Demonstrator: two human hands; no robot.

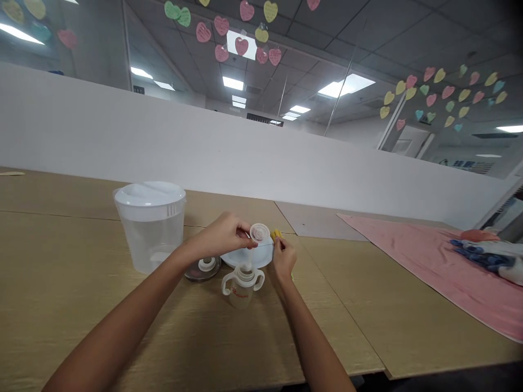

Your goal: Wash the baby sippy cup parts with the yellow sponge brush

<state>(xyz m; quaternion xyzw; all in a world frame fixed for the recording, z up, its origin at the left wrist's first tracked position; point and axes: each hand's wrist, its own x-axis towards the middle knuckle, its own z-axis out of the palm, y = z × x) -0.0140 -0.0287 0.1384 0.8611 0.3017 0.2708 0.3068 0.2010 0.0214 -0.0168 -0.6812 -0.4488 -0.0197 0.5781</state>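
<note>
My left hand (229, 233) pinches the edge of a round, translucent white bottle-lid insert (259, 233), held up above a baby bottle. A narrow pale piece, perhaps its straw, hangs below it toward the bottle's mouth. The baby bottle (241, 294) stands upright and uncapped on the table, with two white handles and red print. To its right, my right hand (285, 258) is closed, thumb and fingertips together. A thin line runs from those fingertips toward the insert; its kind is unclear. Something yellow (278, 234) shows right at the fingers, partly hidden by them.
Behind the bottle lies a pale plate (232, 259). A white ring (207, 264) rests on a dark round dish (198, 276) to the left. Beyond stands a clear pitcher (151, 234) with a white lid. A pink cloth (429, 261) covers the table's right, bearing bunched fabric (490, 253).
</note>
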